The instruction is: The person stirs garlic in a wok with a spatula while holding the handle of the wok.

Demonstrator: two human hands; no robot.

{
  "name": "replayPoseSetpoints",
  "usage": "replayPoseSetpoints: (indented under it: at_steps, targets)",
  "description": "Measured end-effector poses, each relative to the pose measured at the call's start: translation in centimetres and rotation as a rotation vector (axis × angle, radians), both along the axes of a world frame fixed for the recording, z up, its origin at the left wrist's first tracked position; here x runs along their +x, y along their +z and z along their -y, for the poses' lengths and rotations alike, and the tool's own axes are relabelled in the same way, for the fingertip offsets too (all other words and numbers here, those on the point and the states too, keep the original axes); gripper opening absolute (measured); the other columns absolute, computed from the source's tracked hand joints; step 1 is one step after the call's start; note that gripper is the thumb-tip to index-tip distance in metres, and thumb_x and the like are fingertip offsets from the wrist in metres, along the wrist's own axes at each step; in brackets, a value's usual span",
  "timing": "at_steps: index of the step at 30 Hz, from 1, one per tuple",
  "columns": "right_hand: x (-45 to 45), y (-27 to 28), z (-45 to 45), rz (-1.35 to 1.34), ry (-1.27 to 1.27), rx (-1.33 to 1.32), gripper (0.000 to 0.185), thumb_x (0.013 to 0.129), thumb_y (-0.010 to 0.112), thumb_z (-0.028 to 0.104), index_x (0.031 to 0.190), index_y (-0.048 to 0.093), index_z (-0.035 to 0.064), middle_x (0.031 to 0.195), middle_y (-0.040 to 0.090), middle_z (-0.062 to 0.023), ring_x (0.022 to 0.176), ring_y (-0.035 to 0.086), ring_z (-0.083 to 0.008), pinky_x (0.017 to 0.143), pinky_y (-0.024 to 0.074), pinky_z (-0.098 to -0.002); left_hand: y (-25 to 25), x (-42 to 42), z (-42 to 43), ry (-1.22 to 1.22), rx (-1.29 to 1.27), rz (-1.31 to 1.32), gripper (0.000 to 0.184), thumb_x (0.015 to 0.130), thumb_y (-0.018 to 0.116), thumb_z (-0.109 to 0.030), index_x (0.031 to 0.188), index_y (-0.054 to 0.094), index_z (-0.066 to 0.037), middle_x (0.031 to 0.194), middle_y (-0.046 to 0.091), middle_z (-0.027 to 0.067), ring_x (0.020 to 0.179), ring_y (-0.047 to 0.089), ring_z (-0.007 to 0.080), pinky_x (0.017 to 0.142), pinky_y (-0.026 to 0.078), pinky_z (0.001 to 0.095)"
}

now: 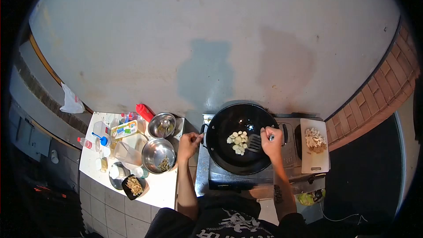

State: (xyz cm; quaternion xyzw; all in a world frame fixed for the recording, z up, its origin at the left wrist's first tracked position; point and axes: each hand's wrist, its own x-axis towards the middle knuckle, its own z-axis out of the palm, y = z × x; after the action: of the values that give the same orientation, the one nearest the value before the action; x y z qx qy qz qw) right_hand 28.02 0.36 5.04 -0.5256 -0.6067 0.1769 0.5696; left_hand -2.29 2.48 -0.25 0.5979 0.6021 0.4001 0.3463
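A black wok (220,150) sits on the stove, with several pale, whitish chunks of food (238,141) gathered in its middle. My right hand (270,140) is closed around the handle of a dark slotted spatula (254,143), whose blade rests in the wok just right of the chunks. At the wok's left side, my left hand (189,144) has its fingers closed at the loop handle (202,134). The wok's right handle (285,133) stands free beside my right wrist.
Right of the stove (282,158), a white cutting board (315,161) carries chopped pale food. On the left, a white table (154,196) holds steel bowls (152,150), a black dish of strips (133,187), a red squeeze bottle (144,112) and several containers. A wall rises behind the wok.
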Motion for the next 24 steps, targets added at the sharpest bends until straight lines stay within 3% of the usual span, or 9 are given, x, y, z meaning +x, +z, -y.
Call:
replayPoseSetpoints:
  at_steps: [3,9,14,24]
  targets:
    - [-0.9,-2.7,-0.1,-0.186,-0.001,0.003,0.039,0.079,0.060,0.001,0.053,0.032,0.0019,0.045,0.026,-0.0057,0.040,0.028,-0.0095,0.042,0.0211,-0.0326,-0.4,-0.1,-0.1,0.000,-0.019,0.010,0.030,0.084,0.069,-0.027,0.072,0.064,0.000,0.049,0.048,0.0043,0.048,0.041,0.0096,0.047,0.033,0.0294]
    - [-3.1,2.3,3.2,0.056,0.203,0.184,0.038,0.077,0.059,-0.001,0.051,0.033,0.0053,0.043,0.031,-0.0066,0.033,0.036,-0.0168,0.039,0.0247,-0.0312,-0.5,-0.1,-0.1,0.001,-0.047,0.027,0.032,0.084,0.069,-0.028,0.072,0.064,0.001,0.050,0.048,0.0050,0.048,0.041,0.0104,0.048,0.034,0.0298]
    - [-3.7,1.9,4.2,0.178,0.427,0.196,0.032,0.074,0.059,-0.004,0.053,0.038,0.0048,0.045,0.040,-0.0082,0.036,0.045,-0.0225,0.039,0.0310,-0.0325,-1.0,-0.1,-0.4,0.001,-0.029,0.030,0.033,0.084,0.069,-0.029,0.072,0.064,0.001,0.050,0.047,0.0049,0.048,0.041,0.0104,0.048,0.034,0.0294]
    - [-2.1,1.2,6.2,0.130,0.139,0.120,0.034,0.076,0.058,-0.001,0.052,0.034,0.0035,0.045,0.032,-0.0081,0.036,0.037,-0.0198,0.041,0.0251,-0.0330,0.0,0.0,-0.2,-0.017,-0.033,0.057,0.032,0.084,0.070,-0.025,0.071,0.063,0.004,0.050,0.047,0.0032,0.049,0.040,0.0090,0.047,0.033,0.0289]
